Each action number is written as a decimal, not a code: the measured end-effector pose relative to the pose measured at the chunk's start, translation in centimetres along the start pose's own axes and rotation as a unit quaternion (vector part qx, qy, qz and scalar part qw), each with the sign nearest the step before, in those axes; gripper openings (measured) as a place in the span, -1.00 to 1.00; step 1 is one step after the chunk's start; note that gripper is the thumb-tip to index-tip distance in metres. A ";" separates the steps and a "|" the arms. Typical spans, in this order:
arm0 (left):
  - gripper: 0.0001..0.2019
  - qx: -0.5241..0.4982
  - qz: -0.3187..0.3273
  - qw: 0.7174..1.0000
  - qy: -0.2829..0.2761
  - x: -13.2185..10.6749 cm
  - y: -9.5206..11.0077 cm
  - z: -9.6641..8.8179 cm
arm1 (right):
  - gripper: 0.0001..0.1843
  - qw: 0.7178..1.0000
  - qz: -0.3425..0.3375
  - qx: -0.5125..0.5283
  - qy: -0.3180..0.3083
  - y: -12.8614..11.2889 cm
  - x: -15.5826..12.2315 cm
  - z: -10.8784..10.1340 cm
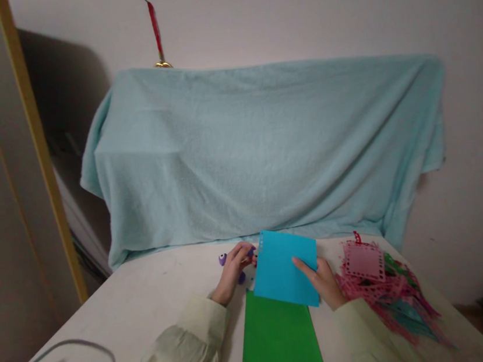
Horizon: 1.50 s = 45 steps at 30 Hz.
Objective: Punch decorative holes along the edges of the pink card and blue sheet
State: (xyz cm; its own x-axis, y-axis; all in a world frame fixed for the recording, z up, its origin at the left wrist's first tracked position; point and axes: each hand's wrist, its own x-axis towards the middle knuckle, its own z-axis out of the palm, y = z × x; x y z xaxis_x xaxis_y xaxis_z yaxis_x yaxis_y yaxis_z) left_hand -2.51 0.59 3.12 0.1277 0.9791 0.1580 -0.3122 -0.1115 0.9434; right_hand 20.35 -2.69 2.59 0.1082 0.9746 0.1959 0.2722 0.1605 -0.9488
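While the right hand [325,281] pinches blue paper [283,270], the left hand [231,270] curls by purple pieces [241,278]; whether it grips, I cannot tell.

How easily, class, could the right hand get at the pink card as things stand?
Probably not straight away: the right hand is holding the blue sheet. Otherwise the way looks free, with the pink card uncovered beside that hand.

A fuzzy light blue blanket [273,153] hangs at the back of a white table [158,291]. Behind the blanket is a plain, pale wall [291,10]. A red ribbon [154,27] hangs above it. Left of the blanket, a yellow post [38,141] stands near a dark shadow [68,61]. The light is dim.
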 end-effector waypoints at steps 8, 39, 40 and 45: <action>-0.63 -0.102 -0.067 0.990 -0.072 0.7 -1.5 -1.1 | -0.55 1.000 0.002 0.003 0.009 0.8 0.4 0.0; -0.66 -0.121 -0.076 0.990 -0.009 2.1 -3.8 -2.0 | -0.63 0.998 0.012 0.012 0.059 0.7 0.6 -0.2; -0.66 -0.116 -0.069 0.991 0.000 2.1 -3.8 -2.0 | -0.63 0.998 0.012 0.011 0.061 0.6 0.5 -0.2; -0.62 -0.056 -0.043 0.997 -0.013 1.0 -2.7 -1.1 | -0.60 0.998 0.020 0.014 0.062 0.5 0.4 -0.1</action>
State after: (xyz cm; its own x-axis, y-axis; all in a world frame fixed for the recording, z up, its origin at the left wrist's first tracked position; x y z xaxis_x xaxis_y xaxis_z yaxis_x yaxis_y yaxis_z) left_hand -2.61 2.01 0.43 0.1827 0.9794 0.0862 -0.4015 -0.0056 0.9158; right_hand 20.65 -2.24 2.22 0.2366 0.9539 0.1847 0.2377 0.1274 -0.9629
